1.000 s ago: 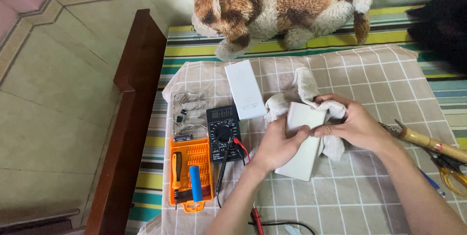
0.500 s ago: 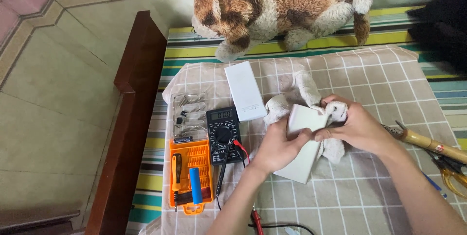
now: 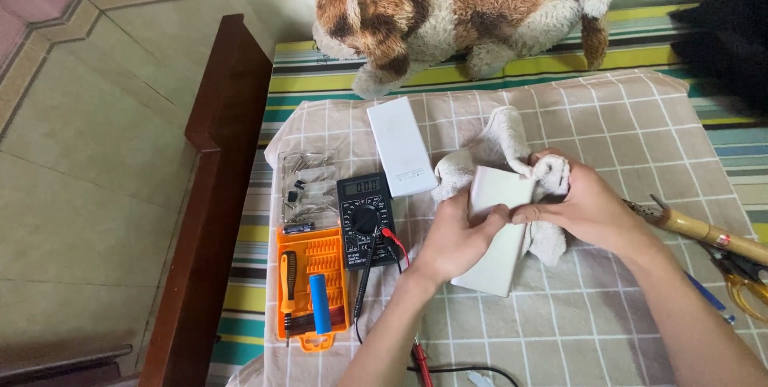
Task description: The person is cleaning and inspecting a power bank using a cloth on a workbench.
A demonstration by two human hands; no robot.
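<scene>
My left hand (image 3: 454, 236) grips a flat white rectangular device (image 3: 498, 231) and holds it tilted over the checked cloth (image 3: 608, 307). My right hand (image 3: 584, 207) presses a wad of white towel (image 3: 496, 145) against the device's upper end. The towel bunches around my right fingers and trails toward the back. The towel and my hands hide the device's top edge.
A second white rectangular block (image 3: 401, 145) lies behind. A black multimeter (image 3: 365, 217) with red and black leads, an orange screwdriver kit (image 3: 312, 284) and a clear bit tray (image 3: 307, 185) sit at left. A wooden-handled tool (image 3: 704, 229) and scissors (image 3: 744, 279) are at right. A plush dog (image 3: 456, 11) lies at the back.
My right hand has shifted the towel slightly along the device's upper end. My left hand keeps its grip.
</scene>
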